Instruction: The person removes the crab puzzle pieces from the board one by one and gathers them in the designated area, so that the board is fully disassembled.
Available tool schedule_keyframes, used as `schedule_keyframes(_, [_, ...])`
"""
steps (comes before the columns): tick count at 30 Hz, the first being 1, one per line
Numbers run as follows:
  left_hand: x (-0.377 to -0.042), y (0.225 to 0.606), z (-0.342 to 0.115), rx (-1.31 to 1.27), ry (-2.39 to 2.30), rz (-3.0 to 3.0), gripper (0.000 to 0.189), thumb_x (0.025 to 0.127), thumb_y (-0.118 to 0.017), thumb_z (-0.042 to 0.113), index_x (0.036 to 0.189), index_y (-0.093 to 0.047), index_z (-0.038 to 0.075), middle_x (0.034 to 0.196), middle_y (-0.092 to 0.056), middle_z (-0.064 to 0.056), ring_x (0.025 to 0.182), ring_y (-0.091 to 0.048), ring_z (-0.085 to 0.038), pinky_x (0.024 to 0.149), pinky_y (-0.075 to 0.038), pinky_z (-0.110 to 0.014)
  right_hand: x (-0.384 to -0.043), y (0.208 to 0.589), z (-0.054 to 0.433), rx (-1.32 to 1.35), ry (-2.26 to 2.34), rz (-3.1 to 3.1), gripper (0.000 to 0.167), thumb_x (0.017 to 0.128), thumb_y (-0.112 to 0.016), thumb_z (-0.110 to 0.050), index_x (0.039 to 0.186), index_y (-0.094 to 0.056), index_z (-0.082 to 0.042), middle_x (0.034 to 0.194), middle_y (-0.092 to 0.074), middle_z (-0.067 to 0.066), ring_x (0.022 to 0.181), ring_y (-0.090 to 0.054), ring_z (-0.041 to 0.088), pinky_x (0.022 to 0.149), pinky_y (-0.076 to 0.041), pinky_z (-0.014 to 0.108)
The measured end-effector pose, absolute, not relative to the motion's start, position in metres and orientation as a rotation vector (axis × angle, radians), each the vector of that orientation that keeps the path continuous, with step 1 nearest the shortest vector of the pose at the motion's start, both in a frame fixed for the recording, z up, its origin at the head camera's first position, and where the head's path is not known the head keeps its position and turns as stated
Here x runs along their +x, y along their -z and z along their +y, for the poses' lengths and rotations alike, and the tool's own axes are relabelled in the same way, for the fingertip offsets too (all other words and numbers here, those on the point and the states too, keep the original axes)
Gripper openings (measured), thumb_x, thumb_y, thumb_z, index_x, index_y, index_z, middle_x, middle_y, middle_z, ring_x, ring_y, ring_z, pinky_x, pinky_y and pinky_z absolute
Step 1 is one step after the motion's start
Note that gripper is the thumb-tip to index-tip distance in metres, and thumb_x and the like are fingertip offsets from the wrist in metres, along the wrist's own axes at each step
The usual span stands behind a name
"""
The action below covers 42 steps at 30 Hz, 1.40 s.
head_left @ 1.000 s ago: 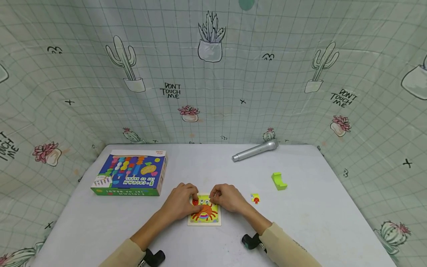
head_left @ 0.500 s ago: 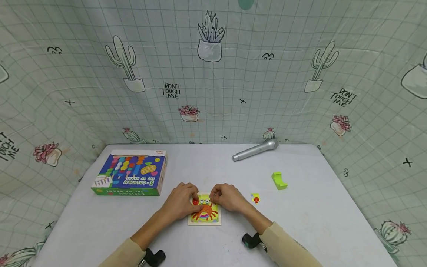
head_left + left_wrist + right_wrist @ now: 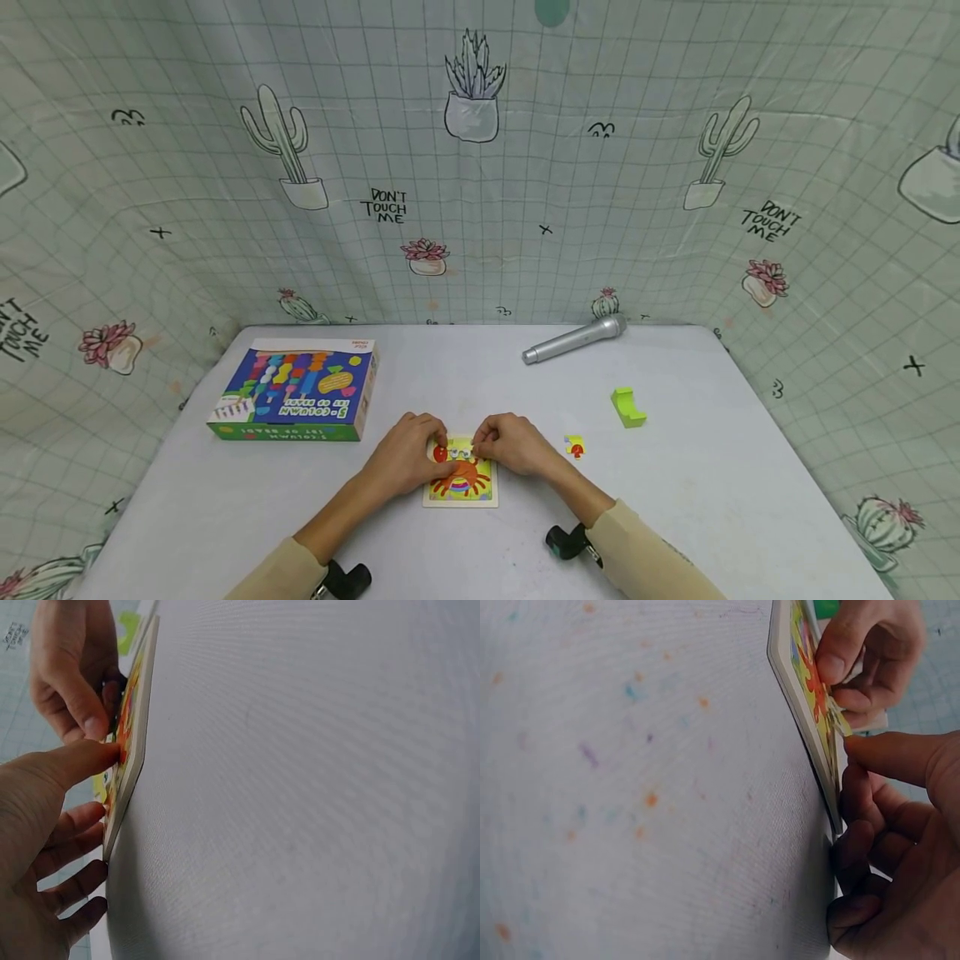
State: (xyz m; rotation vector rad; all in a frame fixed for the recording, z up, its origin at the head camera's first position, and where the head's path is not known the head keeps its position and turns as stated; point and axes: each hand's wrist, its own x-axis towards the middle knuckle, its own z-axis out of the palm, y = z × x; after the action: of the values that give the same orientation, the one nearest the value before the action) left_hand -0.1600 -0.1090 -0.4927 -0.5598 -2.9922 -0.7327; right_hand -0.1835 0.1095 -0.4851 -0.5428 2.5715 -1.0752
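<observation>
Puzzle (image 3: 468,485): far corners covered by left hand (image 3: 405,454) and right hand (image 3: 515,446). Both hands, at puzzle: cut off in their own wrist views. Sleeves (image 3: 281,573), nearer than puzzle: cut off by head view's bottom edge. Loose piece (image 3: 575,447), right of puzzle: print too small to tell. Coloured spots (image 3: 652,799) on counter (image 3: 555,862), beside puzzle: blurred.
</observation>
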Motion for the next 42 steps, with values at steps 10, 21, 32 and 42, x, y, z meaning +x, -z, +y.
schedule_keyframes(10, [-0.159,0.491,-0.110,-0.557,0.739,-2.991,0.042,0.074,-0.085,0.051,0.095,-0.069,0.019,0.106,-0.069,0.004,0.090,-0.050,-0.012,0.077,-0.049,-0.030,-0.182,0.485,0.109,-0.548,1.080,2.582,0.006,0.087,-0.074,-0.018,0.087,-0.069,-0.015,0.071,-0.062,-0.007,0.066,-0.055,0.009,0.062,-0.043,0.025])
schedule_keyframes(21, [-0.159,0.492,-0.110,-0.522,0.684,-2.989,0.041,0.072,-0.085,0.055,0.093,-0.071,0.022,0.101,-0.070,0.006,0.088,-0.052,-0.011,0.072,-0.050,-0.028,-0.179,0.488,0.106,-0.649,0.880,2.737,0.010,0.089,-0.074,-0.023,0.086,-0.065,-0.020,0.067,-0.057,-0.011,0.058,-0.050,0.004,0.054,-0.040,0.022])
schedule_keyframes(32, [-0.159,0.492,-0.111,-0.561,0.653,-2.973,0.040,0.072,-0.085,0.056,0.090,-0.071,0.023,0.107,-0.071,0.007,0.092,-0.054,-0.012,0.077,-0.051,-0.030,-0.181,0.482,0.120,-0.675,0.916,2.745,0.009,0.088,-0.076,-0.024,0.087,-0.067,-0.022,0.070,-0.058,-0.012,0.064,-0.052,0.005,0.060,-0.043,0.023])
schedule_keyframes(42, [-0.158,0.491,-0.111,-0.567,0.629,-2.964,0.038,0.073,-0.084,0.057,0.088,-0.072,0.024,0.111,-0.072,0.005,0.098,-0.057,-0.015,0.080,-0.053,-0.033,-0.180,0.472,0.162,-0.587,0.952,2.792,0.010,0.086,-0.076,-0.019,0.088,-0.068,-0.023,0.072,-0.059,-0.011,0.063,-0.052,0.008,0.057,-0.043,0.024])
